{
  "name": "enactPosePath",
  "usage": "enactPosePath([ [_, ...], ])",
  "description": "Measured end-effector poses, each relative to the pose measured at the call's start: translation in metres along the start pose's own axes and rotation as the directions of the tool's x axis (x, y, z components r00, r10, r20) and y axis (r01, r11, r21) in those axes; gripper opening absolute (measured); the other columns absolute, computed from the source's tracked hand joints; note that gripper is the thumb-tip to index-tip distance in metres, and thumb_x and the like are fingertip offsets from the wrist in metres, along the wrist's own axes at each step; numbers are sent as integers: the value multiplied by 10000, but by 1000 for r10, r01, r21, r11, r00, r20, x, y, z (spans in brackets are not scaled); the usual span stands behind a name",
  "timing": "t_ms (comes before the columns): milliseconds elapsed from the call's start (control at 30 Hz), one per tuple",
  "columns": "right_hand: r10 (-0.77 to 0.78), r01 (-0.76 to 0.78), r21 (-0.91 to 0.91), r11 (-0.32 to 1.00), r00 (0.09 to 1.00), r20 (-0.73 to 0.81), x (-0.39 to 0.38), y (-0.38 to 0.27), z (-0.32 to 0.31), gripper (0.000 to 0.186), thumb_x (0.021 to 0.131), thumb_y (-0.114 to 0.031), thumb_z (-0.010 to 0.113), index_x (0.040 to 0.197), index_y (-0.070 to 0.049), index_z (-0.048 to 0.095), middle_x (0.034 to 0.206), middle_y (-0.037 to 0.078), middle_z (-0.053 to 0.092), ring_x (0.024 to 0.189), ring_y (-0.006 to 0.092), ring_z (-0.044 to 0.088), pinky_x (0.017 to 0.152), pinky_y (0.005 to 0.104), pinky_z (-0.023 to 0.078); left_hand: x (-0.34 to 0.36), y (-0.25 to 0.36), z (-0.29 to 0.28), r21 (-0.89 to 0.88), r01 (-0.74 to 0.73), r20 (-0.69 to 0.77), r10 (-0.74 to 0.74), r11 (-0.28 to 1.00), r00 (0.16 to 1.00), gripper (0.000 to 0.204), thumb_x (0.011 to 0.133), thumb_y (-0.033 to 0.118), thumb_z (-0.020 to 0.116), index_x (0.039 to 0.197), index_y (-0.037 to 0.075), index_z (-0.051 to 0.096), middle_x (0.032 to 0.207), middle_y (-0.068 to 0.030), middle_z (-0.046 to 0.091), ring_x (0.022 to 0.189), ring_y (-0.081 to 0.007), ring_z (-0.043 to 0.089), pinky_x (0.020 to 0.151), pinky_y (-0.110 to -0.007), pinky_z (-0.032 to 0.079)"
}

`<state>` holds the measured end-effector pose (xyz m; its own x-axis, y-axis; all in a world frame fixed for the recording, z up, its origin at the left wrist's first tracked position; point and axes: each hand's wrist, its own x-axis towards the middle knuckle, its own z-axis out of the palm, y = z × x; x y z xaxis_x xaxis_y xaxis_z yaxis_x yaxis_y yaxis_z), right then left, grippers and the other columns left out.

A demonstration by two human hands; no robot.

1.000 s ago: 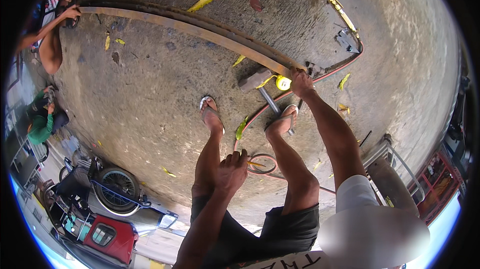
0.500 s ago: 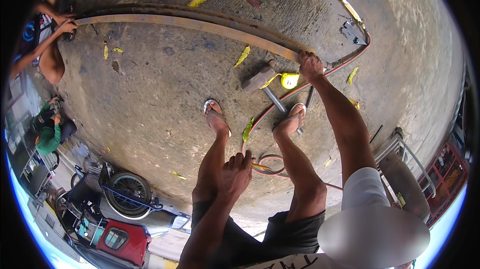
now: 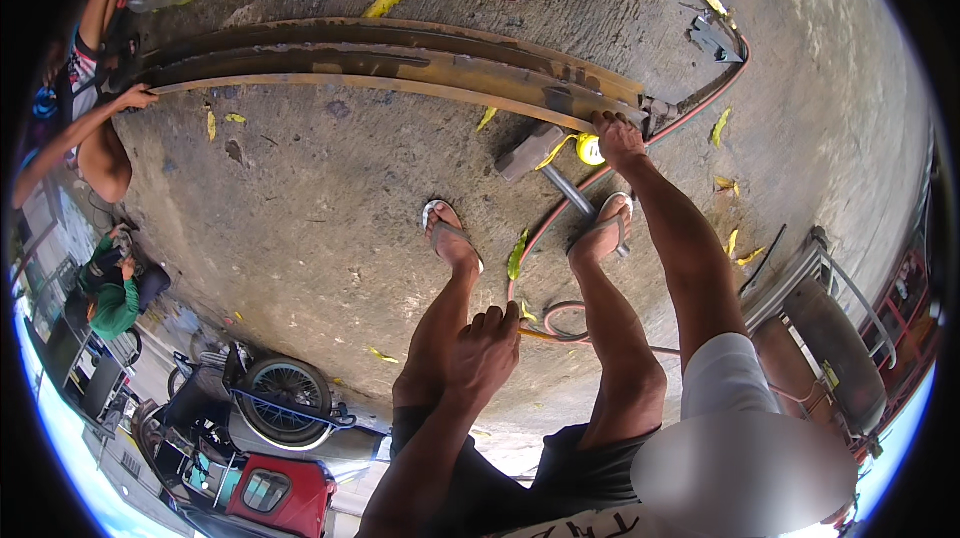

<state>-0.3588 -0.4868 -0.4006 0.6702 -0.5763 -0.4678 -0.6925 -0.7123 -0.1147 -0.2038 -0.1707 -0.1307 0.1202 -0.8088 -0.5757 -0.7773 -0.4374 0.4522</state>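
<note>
1. The left hand (image 3: 483, 348) is keeping its grip closed, pinching a yellow pencil (image 3: 538, 335) near the left knee (image 3: 428, 383).
2. The right hand (image 3: 620, 138) is curling its grip over the right end of a rusty steel beam (image 3: 420, 70).
3. The beam is stretching leftward beside a second beam (image 3: 430, 35), a co-worker's hand (image 3: 137, 97) touching its left end.
4. A yellow tape measure (image 3: 589, 149) is sitting between the right hand and a hammer (image 3: 526, 152).

A white sleeve (image 3: 728, 378), black shorts (image 3: 590, 460) and grey-strapped flip-flops (image 3: 450, 229) are worn.
</note>
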Motion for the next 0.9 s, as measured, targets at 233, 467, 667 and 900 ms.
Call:
enactPosePath([
  [233, -29, 30, -38, 999, 999, 31, -1, -1, 26, 303, 849, -97, 505, 1147, -114, 560, 1072, 123, 640, 1007, 327, 620, 827, 406, 553, 0, -15, -8, -32, -12, 4, 12, 999, 1000, 350, 860, 200, 681, 1174, 56, 623, 853, -105, 594, 752, -247, 625, 638, -350, 527],
  [467, -46, 47, -15, 999, 997, 57, 0, -5, 30, 317, 848, -102, 522, 1162, -111, 566, 1144, 128, 609, 1032, 329, 606, 834, 406, 551, 3, -22, -10, -24, -19, 14, 20, 1000, 1000, 341, 860, 205, 685, 1151, 37, 626, 846, -105, 592, 752, -244, 622, 627, -351, 526],
  [667, 33, -34, 39, 999, 999, 22, -8, -10, 21, 295, 859, -107, 502, 1140, -112, 594, 1136, 119, 622, 1034, 323, 609, 846, 429, 534, 8, -25, -7, 22, -64, 69, 62, 998, 996, 337, 852, 195, 685, 1141, 32, 629, 852, -109, 592, 738, -244, 624, 625, -353, 524],
  [900, 446, -388, 366, 846, 891, -86, -61, -5, -13, 285, 816, -110, 528, 1099, -89, 555, 1071, 166, 597, 1078, 378, 576, 897, 520, 449, 8, -19, -4, 11, -43, 109, 42, 999, 993, 336, 859, 189, 676, 1148, 26, 627, 853, -125, 599, 742, -286, 634, 631, -382, 516],
])
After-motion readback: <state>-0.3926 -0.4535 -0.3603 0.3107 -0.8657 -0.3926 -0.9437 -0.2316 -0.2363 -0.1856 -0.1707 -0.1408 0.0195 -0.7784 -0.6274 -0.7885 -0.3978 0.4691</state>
